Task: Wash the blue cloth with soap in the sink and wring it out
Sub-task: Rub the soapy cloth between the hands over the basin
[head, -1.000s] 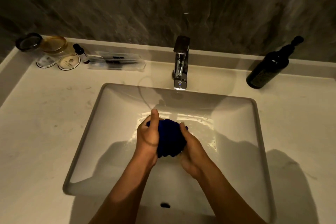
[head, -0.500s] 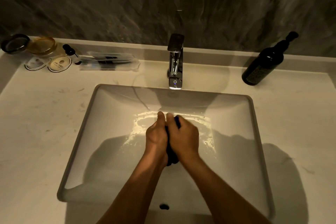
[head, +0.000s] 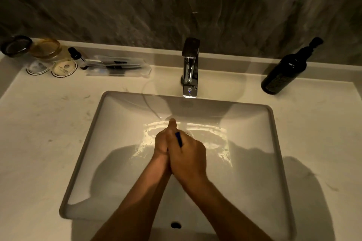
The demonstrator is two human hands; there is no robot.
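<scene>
Both my hands are pressed tight together over the middle of the white rectangular sink (head: 88,143). My left hand (head: 162,143) and my right hand (head: 189,154) squeeze the blue cloth (head: 178,139) between them. Only a thin dark-blue sliver of the cloth shows between my fingers; the rest is hidden inside my hands. The basin floor around my hands is wet and shiny. The chrome faucet (head: 190,68) stands behind the sink, with no visible water stream.
A dark pump bottle (head: 288,68) stands on the counter at the back right. At the back left are two jars (head: 45,49), round paper coasters (head: 64,68), a small dropper bottle (head: 77,57) and packaged toiletries (head: 117,66). An overflow hole (head: 175,225) sits in the near wall.
My hands closed together around the cloth, squeezing a bulky blue wad down until it is almost fully hidden. The camera view shifted slightly.
</scene>
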